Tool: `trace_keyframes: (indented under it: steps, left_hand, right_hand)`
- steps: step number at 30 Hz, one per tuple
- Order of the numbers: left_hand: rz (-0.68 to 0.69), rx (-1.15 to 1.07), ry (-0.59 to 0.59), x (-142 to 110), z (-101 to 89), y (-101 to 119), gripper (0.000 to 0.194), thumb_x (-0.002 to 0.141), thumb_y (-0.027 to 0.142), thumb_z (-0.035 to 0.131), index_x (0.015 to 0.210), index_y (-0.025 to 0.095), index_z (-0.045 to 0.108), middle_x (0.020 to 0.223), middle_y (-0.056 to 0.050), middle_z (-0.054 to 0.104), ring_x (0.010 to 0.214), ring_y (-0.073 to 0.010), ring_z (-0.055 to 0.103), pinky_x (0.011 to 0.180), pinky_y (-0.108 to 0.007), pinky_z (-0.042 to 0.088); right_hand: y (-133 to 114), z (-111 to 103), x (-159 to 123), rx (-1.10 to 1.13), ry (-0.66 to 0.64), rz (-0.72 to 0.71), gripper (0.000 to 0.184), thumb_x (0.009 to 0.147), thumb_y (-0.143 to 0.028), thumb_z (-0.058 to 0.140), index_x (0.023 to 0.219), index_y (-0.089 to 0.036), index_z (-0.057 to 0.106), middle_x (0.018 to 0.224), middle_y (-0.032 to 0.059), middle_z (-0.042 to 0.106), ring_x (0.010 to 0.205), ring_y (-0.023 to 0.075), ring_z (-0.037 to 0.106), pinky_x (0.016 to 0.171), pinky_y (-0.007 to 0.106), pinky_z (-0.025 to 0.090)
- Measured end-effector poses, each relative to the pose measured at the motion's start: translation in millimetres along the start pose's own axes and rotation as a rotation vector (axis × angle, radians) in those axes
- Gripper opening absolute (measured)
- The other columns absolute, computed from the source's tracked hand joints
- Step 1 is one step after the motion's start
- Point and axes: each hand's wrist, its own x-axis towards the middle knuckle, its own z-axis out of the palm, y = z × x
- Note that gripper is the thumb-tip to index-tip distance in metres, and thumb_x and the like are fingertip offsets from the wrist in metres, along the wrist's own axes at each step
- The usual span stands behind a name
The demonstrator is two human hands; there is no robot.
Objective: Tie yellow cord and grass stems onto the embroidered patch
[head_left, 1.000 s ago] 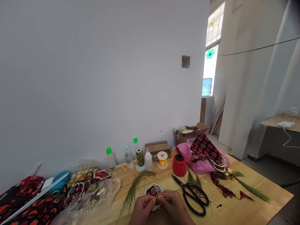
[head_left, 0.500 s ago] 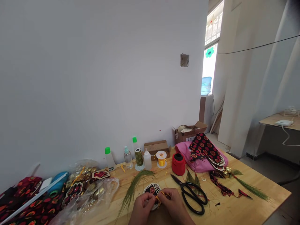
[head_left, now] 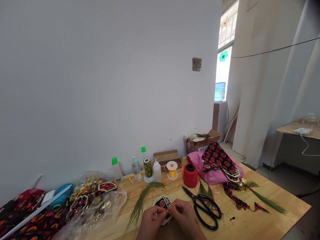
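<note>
My left hand (head_left: 153, 219) and my right hand (head_left: 184, 216) meet low in the middle of the view, fingertips almost touching. Both are closed in a pinch on a thin yellow cord (head_left: 169, 219), which loops between them. Under and just behind the fingers is a black patch (head_left: 162, 201) with a pale border and a red round motif; my fingers hide its lower part. To the left of it lies a bundle of green tassel threads (head_left: 142, 197). Black-handled scissors (head_left: 206, 207) lie to the right of my right hand, blades pointing up and left.
Behind the hands stand a yellow cord spool (head_left: 172, 171), a red thread cone (head_left: 190, 175), an olive thread spool (head_left: 148, 168) and several bottles (head_left: 157, 171). Plastic bags with gold bells (head_left: 104, 206) lie left. A pink bag (head_left: 196, 163), patterned cloth (head_left: 216, 156) and tassels (head_left: 271, 201) lie right.
My fingers have shifted only slightly around the yellow cord, and both hands stay over the patch. Everything else on the table lies as before.
</note>
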Motion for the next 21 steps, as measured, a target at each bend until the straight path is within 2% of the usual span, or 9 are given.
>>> trace_keyframes:
  steps: [8,11,14,17,19,21]
  left_hand:
    - [0.013,-0.034,-0.034,-1.5,1.9,7.1,0.030,0.049,0.039,0.067,0.054,0.011,0.058,0.036,0.005,0.052,0.032,-0.0036,0.038,0.037,-0.014,0.024]
    - [0.033,-0.050,-0.040,-1.9,2.7,9.5,0.029,0.051,0.038,0.066,0.055,0.010,0.059,0.040,0.003,0.056,0.035,-0.0045,0.043,0.037,-0.014,0.028]
    - [0.029,-0.085,-0.048,-3.2,1.3,11.9,0.029,0.051,0.037,0.067,0.060,0.010,0.063,0.048,-0.001,0.063,0.041,-0.0083,0.052,0.042,-0.016,0.037]
    - [0.015,-0.107,-0.086,-4.7,-0.6,13.6,0.033,0.050,0.037,0.068,0.070,0.010,0.067,0.064,-0.008,0.069,0.056,-0.0161,0.060,0.055,-0.023,0.046]
    - [0.037,-0.079,-0.079,-5.3,-0.7,14.0,0.034,0.049,0.037,0.068,0.071,0.010,0.069,0.071,-0.010,0.069,0.064,-0.0200,0.061,0.061,-0.026,0.048]
    - [0.065,-0.034,-0.045,-5.7,0.1,13.9,0.033,0.049,0.039,0.067,0.067,0.011,0.070,0.068,-0.010,0.069,0.065,-0.0208,0.061,0.061,-0.026,0.048]
  right_hand:
    - [-0.3,-0.5,1.5,0.136,0.054,0.015,0.020,0.059,-0.022,0.053,0.043,-0.011,0.058,0.046,-0.0015,0.045,0.047,0.0092,0.040,0.045,0.018,0.029]
    - [4.4,-1.1,3.9,0.226,0.061,0.058,0.023,0.058,-0.027,0.055,0.041,-0.011,0.056,0.044,-0.0028,0.042,0.046,0.0085,0.038,0.045,0.018,0.029]
    - [8.4,-0.7,4.7,0.275,0.038,0.096,0.026,0.059,-0.032,0.056,0.044,-0.011,0.059,0.044,-0.0023,0.044,0.045,0.0089,0.039,0.045,0.019,0.030]
    - [7.6,0.0,3.7,0.273,0.036,0.084,0.025,0.057,-0.035,0.059,0.050,-0.011,0.063,0.048,0.0005,0.051,0.049,0.0111,0.044,0.047,0.020,0.033]
    - [4.8,0.2,2.8,0.259,0.041,0.076,0.024,0.056,-0.036,0.060,0.053,-0.012,0.065,0.051,0.0018,0.054,0.051,0.0121,0.046,0.048,0.020,0.035]
    - [1.5,0.0,2.0,0.240,0.044,0.068,0.024,0.055,-0.035,0.060,0.053,-0.012,0.065,0.051,0.0021,0.054,0.051,0.0122,0.046,0.048,0.020,0.035]
